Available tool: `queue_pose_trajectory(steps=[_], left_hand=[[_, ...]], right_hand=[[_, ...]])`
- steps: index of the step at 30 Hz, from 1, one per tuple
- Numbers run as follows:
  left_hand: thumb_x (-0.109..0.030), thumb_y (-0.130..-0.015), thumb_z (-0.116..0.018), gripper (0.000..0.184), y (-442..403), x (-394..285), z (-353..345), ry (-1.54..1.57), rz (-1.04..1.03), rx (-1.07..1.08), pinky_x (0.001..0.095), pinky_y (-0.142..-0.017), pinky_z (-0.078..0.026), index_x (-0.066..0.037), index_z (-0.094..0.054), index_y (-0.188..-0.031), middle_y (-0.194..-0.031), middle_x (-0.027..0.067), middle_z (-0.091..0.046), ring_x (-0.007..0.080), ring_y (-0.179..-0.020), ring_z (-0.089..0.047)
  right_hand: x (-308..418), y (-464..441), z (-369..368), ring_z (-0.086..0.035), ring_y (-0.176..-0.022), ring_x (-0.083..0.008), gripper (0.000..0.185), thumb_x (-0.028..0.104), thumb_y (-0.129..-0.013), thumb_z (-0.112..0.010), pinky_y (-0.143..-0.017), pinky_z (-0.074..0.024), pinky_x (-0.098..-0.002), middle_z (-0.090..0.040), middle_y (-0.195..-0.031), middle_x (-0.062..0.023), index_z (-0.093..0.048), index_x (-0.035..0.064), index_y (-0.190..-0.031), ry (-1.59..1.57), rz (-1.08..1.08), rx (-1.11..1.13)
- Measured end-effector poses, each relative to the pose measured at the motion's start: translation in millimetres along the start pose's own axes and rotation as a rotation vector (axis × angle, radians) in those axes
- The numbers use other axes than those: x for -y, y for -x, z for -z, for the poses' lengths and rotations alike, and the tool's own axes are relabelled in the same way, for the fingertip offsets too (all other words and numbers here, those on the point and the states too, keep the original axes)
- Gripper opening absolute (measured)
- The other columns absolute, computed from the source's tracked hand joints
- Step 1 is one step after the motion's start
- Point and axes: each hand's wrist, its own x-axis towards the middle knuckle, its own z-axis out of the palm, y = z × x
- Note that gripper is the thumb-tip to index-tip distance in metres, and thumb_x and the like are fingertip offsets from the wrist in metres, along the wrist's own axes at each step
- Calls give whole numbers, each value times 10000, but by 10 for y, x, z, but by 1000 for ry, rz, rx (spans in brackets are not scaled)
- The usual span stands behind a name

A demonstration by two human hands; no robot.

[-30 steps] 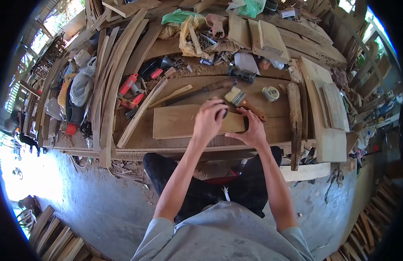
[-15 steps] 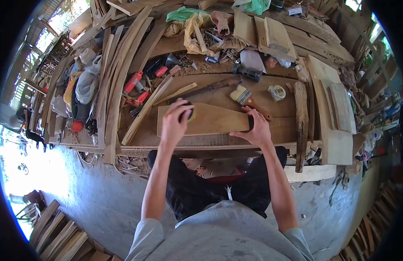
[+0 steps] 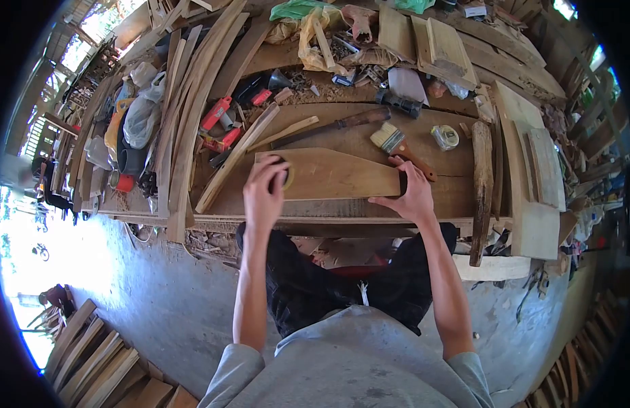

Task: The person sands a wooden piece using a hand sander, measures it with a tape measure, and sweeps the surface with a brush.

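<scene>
So there's one tapered board (image 3: 335,175) lying flat on the workbench (image 3: 315,209), wide end to the left, with two bare hands on the job. Left hand (image 3: 264,194) has its fingers curled round a single dark, round thing with a yellowish edge (image 3: 281,173) at the wide end. Right hand (image 3: 411,192) has the narrow end between a spread thumb and fingers, thumb by the near edge. Just beyond the board I count one paintbrush (image 3: 401,149), one long tool with a wooden handle (image 3: 359,119) and one small round clear-and-yellow item (image 3: 445,137). One rough stick (image 3: 482,183) sits over to the right, hanging past the bench's front edge. Up top there are two green plastic bits (image 3: 296,9), and off left one red cup (image 3: 123,181). The bench is brown wood, pretty dusty and cluttered, with sawdust and shavings further back. Floor's (image 3: 165,292) smooth and bluish-grey — more wood piled lower left and lower right, bright daylight from the left. One white label (image 3: 475,11) is up at the back, too small to read.
</scene>
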Motion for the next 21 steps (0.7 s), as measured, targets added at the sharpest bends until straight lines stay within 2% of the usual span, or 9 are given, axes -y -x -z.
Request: queue_pose_trajectory(steps=[2,4,6,8,11,12,17,19,21], left_hand=[[-42,-997,-740,176,79,-305,-331,89,-85,113,471,-1144,-540,-76,-827,-1147,-1316,146,-760,365,-1354,-671],[-57,-991,-752,179,86,-635,-699,185,-200,198,475,-1164,-526,-86,-826,-1151,-1312,129,-763,353,-1357,-665],[-57,-987,-759,188,93,-847,-953,220,-230,236,476,-1167,-521,-88,-825,-1161,-1305,123,-766,351,-1345,-671],[-67,-979,-770,180,42,-903,-1107,297,-224,247,474,-1184,-510,-81,-821,-1151,-1296,124,-767,347,-1340,-670],[-77,-980,-772,176,33,-738,-965,245,-277,233,471,-1161,-522,-82,-820,-1149,-1296,132,-763,349,-1348,-662],[-69,-992,-755,179,40,-722,-739,264,-148,254,470,-1135,-536,-90,-824,-1156,-1307,132,-763,362,-1339,-668],[-30,-1032,-696,179,91,2,-27,-51,36,-146,456,-1056,-575,-58,-820,-1158,-1273,178,-775,374,-1235,-738],[-31,-1029,-700,175,82,-92,-112,-57,77,-122,461,-1032,-583,-66,-818,-1153,-1283,171,-773,382,-1218,-740],[-29,-1007,-713,200,102,-456,-501,45,9,-12,459,-1037,-592,-116,-821,-1152,-1305,136,-757,374,-1248,-715]], right_hand=[[-4,-3,47,-644,-1392,-346,856,516,-659,-1039,-1155,-510,-473,-707,-1478,-102,-570,50,-1203,21,-5,11],[46,4,61,-656,-1369,-363,870,578,-665,-1024,-1157,-510,-482,-699,-1471,-123,-589,44,-1196,56,-32,42],[-8,24,16,-655,-1372,-365,867,556,-658,-1034,-1162,-509,-482,-697,-1475,-121,-594,46,-1203,2,7,27],[-96,12,-31,-653,-1376,-370,862,507,-641,-1052,-1166,-509,-480,-694,-1477,-120,-600,50,-1216,-55,48,-6],[-65,11,-27,-644,-1388,-371,872,533,-651,-1041,-1154,-511,-479,-694,-1477,-123,-599,47,-1225,-49,18,6],[-38,27,-15,-644,-1388,-371,872,533,-651,-1041,-1154,-511,-479,-694,-1477,-123,-599,47,-1225,-33,7,22],[12,-4,19,-650,-1370,-351,911,595,-662,-1015,-1167,-505,-485,-694,-1480,-115,-598,49,-1260,20,-19,23],[38,6,19,-657,-1350,-352,912,594,-668,-1012,-1158,-510,-489,-697,-1475,-117,-593,47,-1265,11,-6,17],[61,-1,42,-657,-1360,-361,895,550,-677,-1019,-1136,-519,-488,-699,-1471,-130,-587,39,-1271,45,-8,23]])
